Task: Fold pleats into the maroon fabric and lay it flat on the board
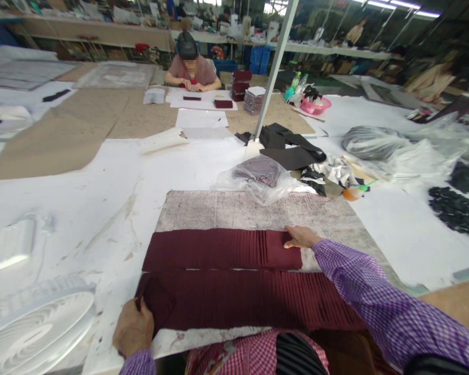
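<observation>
Two long rows of overlapping maroon fabric pieces lie on a grey worn board (226, 208) in front of me. At the left end of the near row (238, 297), my left hand (135, 325) is closed on the edge of a maroon piece, which is bent up a little there. My right hand (300, 237) reaches to the right end of the far row (207, 247). Its thumb and fingers are closed on the upper right part of the last maroon piece (279, 255), which lies flat with more of its face showing than the others.
A plastic bag (258, 177) lies behind the board, beside black scraps (289, 148) and a metal post (275, 73). A white fan (39, 328) stands at near left. Across the table a co-worker (191, 67) sits by stacked maroon pieces (241, 83). Black pieces (459, 211) lie at right.
</observation>
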Demonstrator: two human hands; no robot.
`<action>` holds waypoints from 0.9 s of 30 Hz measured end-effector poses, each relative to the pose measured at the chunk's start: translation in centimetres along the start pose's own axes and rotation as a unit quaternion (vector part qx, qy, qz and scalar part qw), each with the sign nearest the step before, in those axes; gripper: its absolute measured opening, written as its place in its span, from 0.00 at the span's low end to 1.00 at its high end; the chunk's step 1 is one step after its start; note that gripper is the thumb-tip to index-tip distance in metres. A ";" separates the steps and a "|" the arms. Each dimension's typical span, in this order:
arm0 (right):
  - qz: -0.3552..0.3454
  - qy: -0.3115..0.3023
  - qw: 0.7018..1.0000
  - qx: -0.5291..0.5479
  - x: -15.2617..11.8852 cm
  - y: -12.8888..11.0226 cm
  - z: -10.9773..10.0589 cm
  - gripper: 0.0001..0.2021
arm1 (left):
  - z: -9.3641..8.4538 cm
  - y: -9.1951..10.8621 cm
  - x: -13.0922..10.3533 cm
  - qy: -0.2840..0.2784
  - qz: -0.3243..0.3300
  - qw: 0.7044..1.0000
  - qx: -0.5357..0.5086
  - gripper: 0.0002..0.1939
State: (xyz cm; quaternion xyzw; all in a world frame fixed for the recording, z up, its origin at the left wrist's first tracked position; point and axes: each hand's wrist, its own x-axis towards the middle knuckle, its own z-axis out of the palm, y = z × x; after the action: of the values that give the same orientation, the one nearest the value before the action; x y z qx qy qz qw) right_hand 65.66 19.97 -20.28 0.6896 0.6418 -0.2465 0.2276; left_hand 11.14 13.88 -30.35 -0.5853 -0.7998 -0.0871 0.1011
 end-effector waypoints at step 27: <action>-0.036 0.026 0.991 0.126 -0.8 2.4 2.2 0.19 | -0.4 0.3 0.1 -0.025 -0.022 0.999 -0.033 0.18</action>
State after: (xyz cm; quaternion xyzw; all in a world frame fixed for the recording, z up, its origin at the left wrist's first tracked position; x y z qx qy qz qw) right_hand 67.89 17.80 -21.48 0.6955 0.6357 -0.3150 0.1135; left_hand 11.41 13.97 -29.92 -0.5728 -0.8113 -0.1007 0.0599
